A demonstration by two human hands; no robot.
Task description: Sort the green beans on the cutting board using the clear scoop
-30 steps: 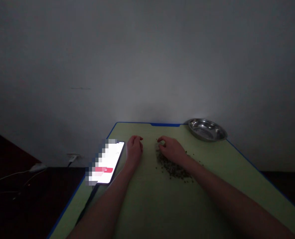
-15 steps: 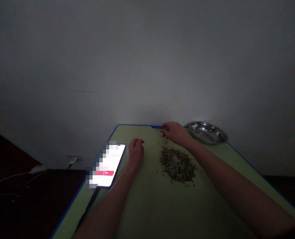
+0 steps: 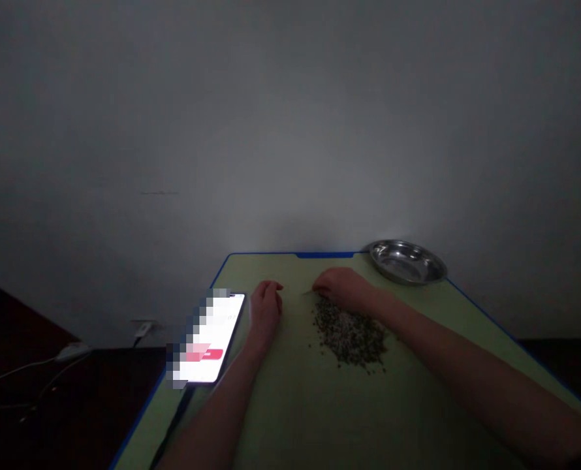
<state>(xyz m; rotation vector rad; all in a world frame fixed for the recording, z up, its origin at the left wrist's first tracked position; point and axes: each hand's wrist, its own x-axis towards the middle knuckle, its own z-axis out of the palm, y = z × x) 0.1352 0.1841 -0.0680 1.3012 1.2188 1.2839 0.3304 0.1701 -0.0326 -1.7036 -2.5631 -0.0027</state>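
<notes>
My right hand (image 3: 343,287) is over the far edge of a pile of small dark and pale grains (image 3: 352,336), like mixed beans and rice, on the light green table. Its fingers are pinched together, and a thin pale stick (image 3: 308,292) pokes out to their left. The fingertips are partly hidden and dim. My left hand (image 3: 266,305) lies on the table between the phone and the pile, its fingers loosely curled in with nothing visible in them.
A lit phone (image 3: 215,336) lies at the table's left edge, partly pixelated, with a dark strap below it. At the back right corner stands a shiny metal bowl (image 3: 408,262). Behind the blue-edged table (image 3: 290,405) rises a grey wall; cables and a plug (image 3: 146,328) are at left.
My right hand has come back from the table's far edge, towards me, to the pile's far side. My left hand stays beside the phone. The view has tilted slightly.
</notes>
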